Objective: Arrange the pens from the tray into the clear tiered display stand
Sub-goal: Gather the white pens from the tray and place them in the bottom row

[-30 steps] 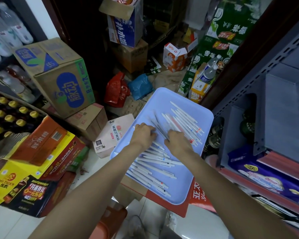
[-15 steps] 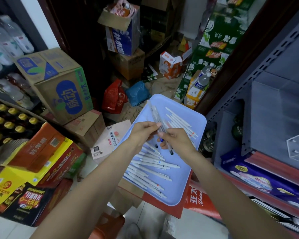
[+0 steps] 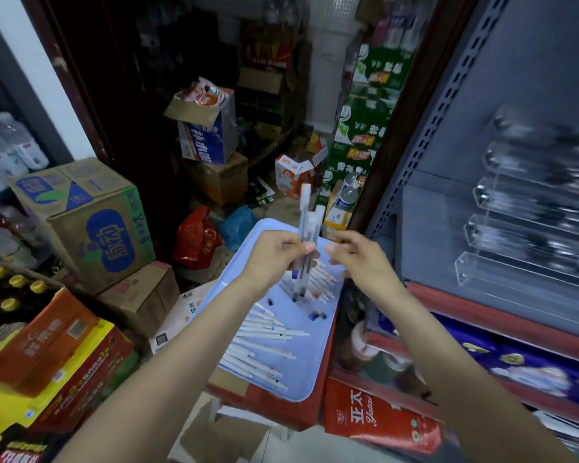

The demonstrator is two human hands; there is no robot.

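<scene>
While loose pens (image 3: 264, 342) lay flat in tray (image 3: 315, 379) 1 s ago, left hand (image 3: 271, 255) now clamps a bunch (image 3: 305, 228) upright above it; right hand (image 3: 358, 259) relaxed, holding nothing. Display stand (image 3: 532, 228) at right, ready for loading.

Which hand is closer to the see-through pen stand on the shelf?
The right hand. It hangs above the blue tray, on the side toward the clear stand, with a gap still between them. The left hand is farther away, holding pens.
</scene>
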